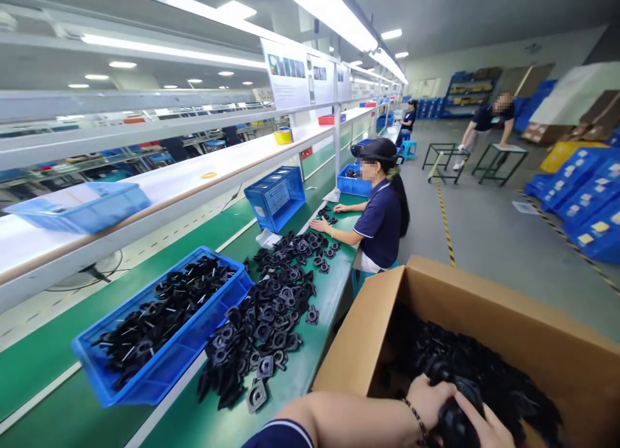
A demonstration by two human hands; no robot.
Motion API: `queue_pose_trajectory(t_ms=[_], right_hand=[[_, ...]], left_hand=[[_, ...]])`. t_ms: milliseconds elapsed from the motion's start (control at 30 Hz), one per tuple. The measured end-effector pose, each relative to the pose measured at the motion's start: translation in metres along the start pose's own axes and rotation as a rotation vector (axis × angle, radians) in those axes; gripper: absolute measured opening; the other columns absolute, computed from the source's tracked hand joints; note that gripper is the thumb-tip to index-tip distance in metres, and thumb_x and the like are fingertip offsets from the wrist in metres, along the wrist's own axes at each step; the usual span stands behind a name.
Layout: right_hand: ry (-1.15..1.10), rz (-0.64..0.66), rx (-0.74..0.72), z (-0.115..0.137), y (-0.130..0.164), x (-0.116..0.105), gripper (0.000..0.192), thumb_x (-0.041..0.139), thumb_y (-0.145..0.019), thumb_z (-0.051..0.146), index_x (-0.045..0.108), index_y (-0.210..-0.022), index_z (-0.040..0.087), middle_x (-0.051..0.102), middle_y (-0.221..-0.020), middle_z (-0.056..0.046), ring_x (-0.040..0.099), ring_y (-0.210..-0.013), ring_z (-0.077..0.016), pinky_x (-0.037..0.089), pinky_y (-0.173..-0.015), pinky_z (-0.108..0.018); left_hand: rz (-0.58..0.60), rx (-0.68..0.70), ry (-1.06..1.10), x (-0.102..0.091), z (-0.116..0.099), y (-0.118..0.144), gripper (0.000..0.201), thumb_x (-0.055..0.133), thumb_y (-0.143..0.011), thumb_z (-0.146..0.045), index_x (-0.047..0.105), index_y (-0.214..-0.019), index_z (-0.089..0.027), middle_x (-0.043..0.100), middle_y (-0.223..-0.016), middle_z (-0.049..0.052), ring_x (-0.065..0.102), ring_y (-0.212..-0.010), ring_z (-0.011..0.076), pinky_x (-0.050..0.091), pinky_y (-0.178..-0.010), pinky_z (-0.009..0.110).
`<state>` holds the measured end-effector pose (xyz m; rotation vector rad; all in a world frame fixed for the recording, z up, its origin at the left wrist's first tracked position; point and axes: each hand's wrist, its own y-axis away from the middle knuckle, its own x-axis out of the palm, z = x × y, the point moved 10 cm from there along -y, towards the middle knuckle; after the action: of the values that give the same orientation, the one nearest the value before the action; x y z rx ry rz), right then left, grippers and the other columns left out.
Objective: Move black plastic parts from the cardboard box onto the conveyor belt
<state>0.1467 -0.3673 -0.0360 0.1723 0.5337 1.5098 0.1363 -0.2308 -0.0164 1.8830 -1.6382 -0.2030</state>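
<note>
Left hand [429,399] reaches into the box [484,319] at the lower right, fingers clenched on a clump of black parts [455,422]. Right hand [489,428] is just beside it, touching the same clump; only its top edge shows at the frame bottom, so cannot tell whether it grips or merely steadies.

Clump is in the box, at the near wall, on top of the loose parts [489,377] that fill the box floor. Its shape is blurred and dark: long axis and pointing direction cannot be read. Parts below lie jumbled, no common orientation.

Progress, as judged from layout: box holds a good depth of parts, so plenty is left in it. On the bench [320,306] a long pile [271,312] of the same parts runs along the green surface, away from the camera toward a co-worker [382,215]. Crate [159,332] left of the pile is filled with parts that show pale pins or stems. So some stock is out and some binned; the handful is not yet clear of the box.

Co-worker sits further up the bench, both hands on the far end of the pile. Two more people stand well apart, at the back of the hall
</note>
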Motion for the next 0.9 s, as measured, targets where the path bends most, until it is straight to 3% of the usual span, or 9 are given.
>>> queue_pose_trajectory(t_ms=[100,167,300,400,500,633,700,800,900], right_hand=[[-0.126,-0.025,-0.003,0.057,0.01,0.026,0.056,0.065,-0.054,0.056,0.06,-0.098,0.022,0.066,-0.104,-0.011,0.057,-0.102,-0.0351,0.052,-0.081,-0.039],[-0.129,-0.01,-0.063,0.099,0.015,0.053,0.058,0.068,-0.053,0.053,0.06,-0.1,0.02,0.067,-0.102,-0.009,0.057,-0.101,-0.0337,0.051,-0.08,-0.036],[-0.14,0.137,-0.185,0.154,0.019,0.136,0.056,0.072,-0.052,0.049,0.062,-0.096,0.016,0.069,-0.089,-0.006,0.059,-0.094,-0.031,0.05,-0.074,-0.032],[-0.13,0.285,-0.183,0.153,0.022,0.214,0.05,0.071,-0.054,0.047,0.063,-0.093,0.016,0.07,-0.082,-0.003,0.061,-0.088,-0.0271,0.05,-0.071,-0.029],[-0.086,0.408,-0.127,0.123,0.028,0.284,0.047,0.071,-0.054,0.046,0.064,-0.088,0.015,0.07,-0.076,-0.003,0.063,-0.081,-0.0259,0.05,-0.067,-0.029],[-0.017,0.561,-0.028,0.075,0.036,0.358,0.04,0.069,-0.055,0.047,0.066,-0.08,0.015,0.07,-0.069,-0.004,0.064,-0.073,-0.0268,0.051,-0.061,-0.031],[0.003,0.608,-0.002,0.067,0.031,0.39,0.039,0.068,-0.057,0.047,0.065,-0.079,0.016,0.069,-0.067,-0.004,0.065,-0.072,-0.0269,0.052,-0.062,-0.033],[0.025,0.644,-0.014,0.089,0.009,0.439,0.036,0.062,-0.069,0.044,0.062,-0.088,0.013,0.069,-0.074,-0.005,0.064,-0.075,-0.0233,0.051,-0.069,-0.034],[0.076,0.67,-0.074,0.14,-0.021,0.485,0.035,0.053,-0.082,0.041,0.056,-0.104,0.014,0.065,-0.095,-0.007,0.062,-0.082,-0.0185,0.049,-0.074,-0.039]], left_hand=[[-0.002,0.099,0.053,-0.018,-0.051,0.007,0.027,0.063,-0.061,-0.031,0.067,-0.082,-0.015,0.067,-0.078,0.005,0.062,-0.077,0.0242,0.048,-0.075,0.037],[-0.035,0.152,0.087,-0.042,-0.083,0.011,0.026,0.063,-0.062,-0.032,0.066,-0.08,-0.013,0.067,-0.075,0.005,0.061,-0.074,0.0225,0.048,-0.072,0.035],[-0.143,0.225,0.154,-0.116,-0.123,0.014,0.027,0.063,-0.063,-0.032,0.065,-0.081,-0.011,0.066,-0.076,0.005,0.06,-0.075,0.0192,0.047,-0.073,0.03],[-0.252,0.225,0.207,-0.188,-0.12,0.016,0.03,0.064,-0.064,-0.036,0.063,-0.08,-0.011,0.065,-0.077,0.006,0.06,-0.074,0.0188,0.047,-0.072,0.029],[-0.364,0.171,0.253,-0.256,-0.09,0.024,0.031,0.062,-0.065,-0.039,0.061,-0.079,-0.011,0.065,-0.075,0.007,0.061,-0.074,0.0199,0.048,-0.072,0.031],[-0.465,0.022,0.289,-0.321,-0.043,0.027,0.035,0.058,-0.067,-0.043,0.057,-0.085,-0.012,0.062,-0.07,0.007,0.061,-0.066,0.024,0.05,-0.064,0.043],[-0.491,-0.041,0.291,-0.349,-0.037,0.02,0.039,0.06,-0.065,-0.045,0.056,-0.086,-0.013,0.061,-0.069,0.007,0.06,-0.064,0.0269,0.049,-0.058,0.049],[-0.504,-0.041,0.294,-0.391,-0.07,-0.002,0.042,0.067,-0.058,-0.046,0.057,-0.084,-0.014,0.062,-0.074,0.009,0.061,-0.071,0.0289,0.049,-0.06,0.051],[-0.498,0.057,0.347,-0.432,-0.135,-0.027,0.043,0.061,-0.065,-0.051,0.058,-0.09,-0.017,0.063,-0.09,0.009,0.061,-0.082,0.0267,0.049,-0.067,0.048]])
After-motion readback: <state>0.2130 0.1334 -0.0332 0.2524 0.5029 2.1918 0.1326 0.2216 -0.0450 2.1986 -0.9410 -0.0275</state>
